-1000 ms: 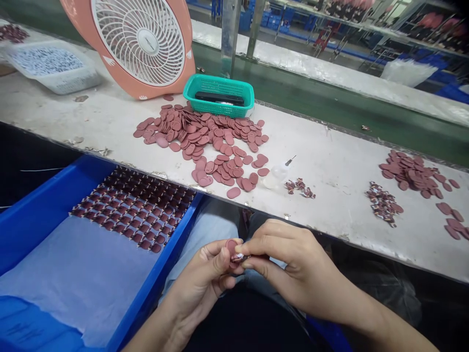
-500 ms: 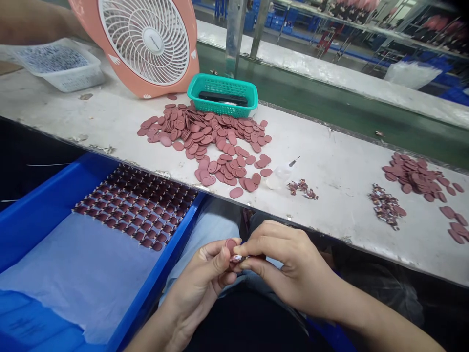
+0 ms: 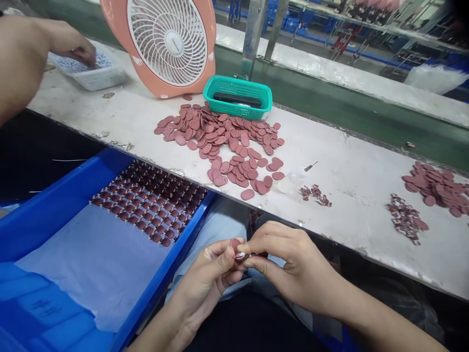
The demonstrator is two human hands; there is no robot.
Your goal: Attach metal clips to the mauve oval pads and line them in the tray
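Observation:
Above my lap, my left hand (image 3: 209, 276) pinches a small brownish-red oval disc (image 3: 235, 243) between thumb and fingers. My right hand (image 3: 293, 261) meets it from the right, its thumb and fingertips closed on a small shiny piece (image 3: 240, 255) against the disc. How the piece joins the disc is hidden by my fingers. On the bench just beyond lie a loose oval disc (image 3: 247, 194) and a few small crumpled-looking brown and shiny pieces (image 3: 315, 194). A tool with a thin dark tip (image 3: 311, 166) and a whitish, see-through body lies near them.
A large heap of discs (image 3: 220, 132) lies before a green basket (image 3: 238, 83) and a pink fan (image 3: 172, 44). Left, a blue crate (image 3: 198, 215) holds rows of disc pieces on white sheet. A co-worker's hand (image 3: 78, 46) dips into a white tub (image 3: 97, 80).
The view has swung left, so the bench things sit further right. A co-worker's hand now shows in the white tub. My hands keep nearly the same grip, with little visible movement.

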